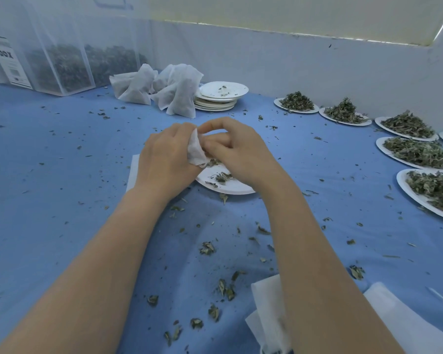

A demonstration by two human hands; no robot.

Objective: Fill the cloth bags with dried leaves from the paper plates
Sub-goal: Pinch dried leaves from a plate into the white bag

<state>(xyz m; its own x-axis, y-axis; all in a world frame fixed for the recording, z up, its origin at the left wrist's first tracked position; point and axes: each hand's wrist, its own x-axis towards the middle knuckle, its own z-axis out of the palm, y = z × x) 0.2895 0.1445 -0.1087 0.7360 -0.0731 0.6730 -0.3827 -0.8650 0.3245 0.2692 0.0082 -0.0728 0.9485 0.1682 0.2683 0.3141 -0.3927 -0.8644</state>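
Your left hand [164, 159] grips a small white cloth bag [196, 152], soft and crumpled, its fingers curled around the fabric. Your right hand [237, 152] pinches the bag's top edge with curled fingers. Both sit over a round, nearly bare paper plate [228, 186] with a few brittle leaf scraps [221, 177]. To your right, more paper plates [417, 152] carry heaped, curled dried leaves. Behind are limp filled bags [175, 89] beside a stack of used plates [221, 94]. The blue worktop [62, 162] is littered with crumbs; flat white cloth pieces [266, 315] lie near you.
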